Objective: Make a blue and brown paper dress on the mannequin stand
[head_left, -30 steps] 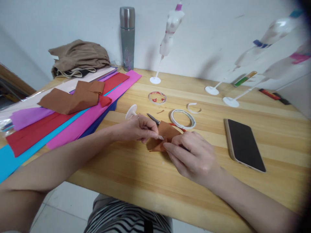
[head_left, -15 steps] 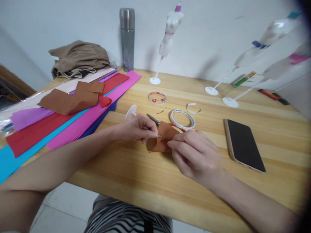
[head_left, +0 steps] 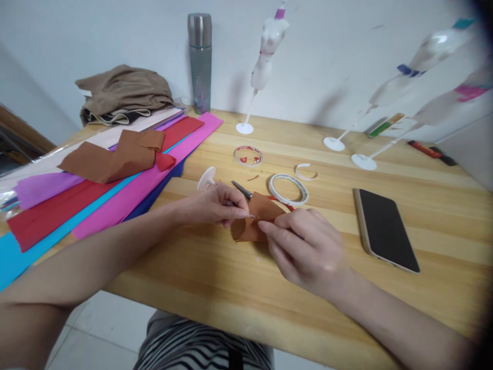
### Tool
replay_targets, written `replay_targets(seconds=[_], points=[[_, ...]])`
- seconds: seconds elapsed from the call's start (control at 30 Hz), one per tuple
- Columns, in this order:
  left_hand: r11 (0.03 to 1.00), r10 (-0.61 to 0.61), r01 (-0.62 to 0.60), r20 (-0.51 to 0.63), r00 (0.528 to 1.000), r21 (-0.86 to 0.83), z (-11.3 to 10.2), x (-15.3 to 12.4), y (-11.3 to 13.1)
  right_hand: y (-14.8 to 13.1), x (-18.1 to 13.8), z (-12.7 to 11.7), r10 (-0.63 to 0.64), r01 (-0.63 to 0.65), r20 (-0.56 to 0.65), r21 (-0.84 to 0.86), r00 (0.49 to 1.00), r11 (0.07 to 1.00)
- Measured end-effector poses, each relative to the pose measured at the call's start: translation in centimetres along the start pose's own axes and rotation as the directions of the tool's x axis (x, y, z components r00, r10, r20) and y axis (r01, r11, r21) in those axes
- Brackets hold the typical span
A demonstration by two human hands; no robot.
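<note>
The right hand point(head_left: 308, 246), drawn a little away half a second ago, is back close to the left fingertips, which suggests both hands are working one small spot. Its fingers curl inward; whether they pinch anything, I cannot tell. The left hand point(head_left: 227, 205) has thumb and forefinger closed on a tiny pale piece point(head_left: 252, 216), just over the brown cloth point(head_left: 265, 206), which lies on the bench point(head_left: 185, 272) before the tape roll point(head_left: 274, 192).
</note>
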State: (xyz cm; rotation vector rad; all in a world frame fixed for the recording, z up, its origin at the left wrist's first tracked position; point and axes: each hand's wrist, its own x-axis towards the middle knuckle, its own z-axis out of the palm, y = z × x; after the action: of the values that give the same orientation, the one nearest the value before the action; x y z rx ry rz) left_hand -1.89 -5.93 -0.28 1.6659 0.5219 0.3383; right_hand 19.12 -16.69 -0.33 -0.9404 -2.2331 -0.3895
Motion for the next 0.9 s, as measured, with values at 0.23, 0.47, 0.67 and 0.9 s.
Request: replay_targets(seconds=[0.23,0.47,0.67,0.9], points=[[1.000,0.009,-0.008,0.009,1.000,-0.024,0.1,0.1,0.0,-0.1,0.9,0.6,0.152,-0.156,0.058,0.060,0.987,0.986],[1.000,0.002,-0.003,0.021,1.000,0.019,-0.1,0.0,0.0,0.1,1.2,0.9,0.197,-0.208,0.115,0.089,0.974,0.974],[1.000,0.007,-0.008,0.012,1.000,0.021,-0.1,0.0,0.0,0.2,1.4,1.0,0.176,-0.189,0.139,0.080,0.974,0.979],[1.000,0.011,-0.011,0.010,1.000,0.015,0.0,-0.1,0.0,0.1,1.5,1.0,0.169,-0.175,0.142,0.027,0.975,0.984]])
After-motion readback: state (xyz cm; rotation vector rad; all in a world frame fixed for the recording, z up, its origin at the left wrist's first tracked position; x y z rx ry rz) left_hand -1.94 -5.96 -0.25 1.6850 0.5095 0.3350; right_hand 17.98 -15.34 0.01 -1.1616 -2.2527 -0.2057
